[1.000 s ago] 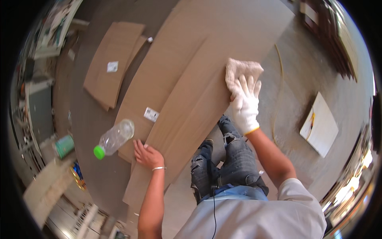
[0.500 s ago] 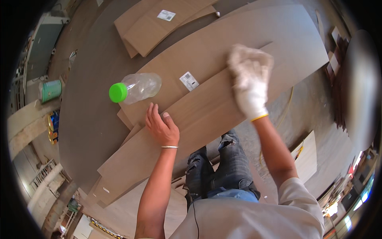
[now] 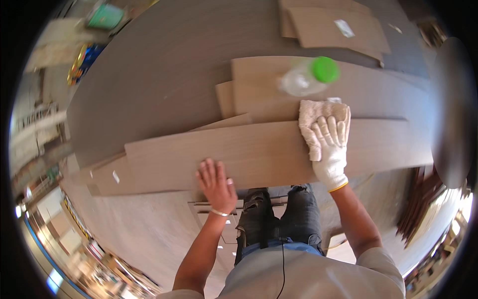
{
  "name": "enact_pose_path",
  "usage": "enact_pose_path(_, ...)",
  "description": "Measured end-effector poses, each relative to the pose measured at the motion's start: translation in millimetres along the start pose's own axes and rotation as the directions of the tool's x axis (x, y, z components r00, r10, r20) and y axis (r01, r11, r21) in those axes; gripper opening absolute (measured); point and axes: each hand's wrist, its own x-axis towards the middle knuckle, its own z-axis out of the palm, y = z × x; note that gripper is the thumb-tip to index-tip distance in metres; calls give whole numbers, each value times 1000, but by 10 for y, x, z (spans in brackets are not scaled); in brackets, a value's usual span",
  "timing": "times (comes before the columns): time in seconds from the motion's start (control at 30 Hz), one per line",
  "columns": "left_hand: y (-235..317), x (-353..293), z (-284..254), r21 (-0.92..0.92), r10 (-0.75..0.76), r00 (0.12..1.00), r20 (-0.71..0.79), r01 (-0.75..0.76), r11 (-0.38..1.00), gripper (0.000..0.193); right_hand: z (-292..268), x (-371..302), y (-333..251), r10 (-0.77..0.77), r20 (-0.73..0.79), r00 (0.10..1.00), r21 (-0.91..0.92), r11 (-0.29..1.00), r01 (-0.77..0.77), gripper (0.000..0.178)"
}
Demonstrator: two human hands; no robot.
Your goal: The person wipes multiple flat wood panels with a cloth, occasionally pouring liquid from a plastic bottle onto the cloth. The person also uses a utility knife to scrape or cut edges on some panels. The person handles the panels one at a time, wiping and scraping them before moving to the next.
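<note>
My left hand (image 3: 217,187) is bare, with a bracelet at the wrist. Its fingers lie spread on the near edge of a long brown board (image 3: 259,149). On my right hand (image 3: 328,144) is a white knitted glove with a yellow cuff. That hand presses a folded beige cloth (image 3: 311,110) across the far edge of the same board, fingers stretched over it. Just beyond the cloth, a clear plastic bottle (image 3: 299,79) with a green cap (image 3: 325,70) rests on another brown board (image 3: 254,74). A white label (image 3: 333,100) shows partly behind the cloth.
More brown boards (image 3: 323,30) are stacked at the far right of the large dark tabletop (image 3: 169,84). Beyond its left edge stands a green bucket (image 3: 105,17) near a blue-and-yellow package (image 3: 85,62). Dark reddish strips (image 3: 416,204) are piled at the right.
The view has turned, so the boards now run nearly level. My right hand draws the cloth nearer; my left hand slides left along the board. The bottle's cap now points right.
</note>
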Motion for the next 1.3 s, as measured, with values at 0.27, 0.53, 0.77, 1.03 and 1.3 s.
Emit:
enact_pose_path(0.27,-215,24,126,-103,45,998,44,-40,994,53,567,1046,-1852,-415,49,908,231,890,394,44)
enact_pose_path(0.53,41,-99,182,-202,116,993,-32,-120,972,45,785,1288,-2423,-636,84,767,175,768,617,47)
enact_pose_path(0.77,50,-166,335,-197,196,981,-3,-192,961,45,1295,1795,-4031,-747,-45,663,191,645,740,39)
enact_pose_path(1.03,27,-290,495,-249,198,967,-160,-234,940,35,906,1791,-5469,-759,475,446,-82,467,881,21)
enact_pose_path(1.3,60,-103,279,-239,161,976,-146,-192,952,57,1311,1958,-5081,-874,160,460,158,482,862,15)
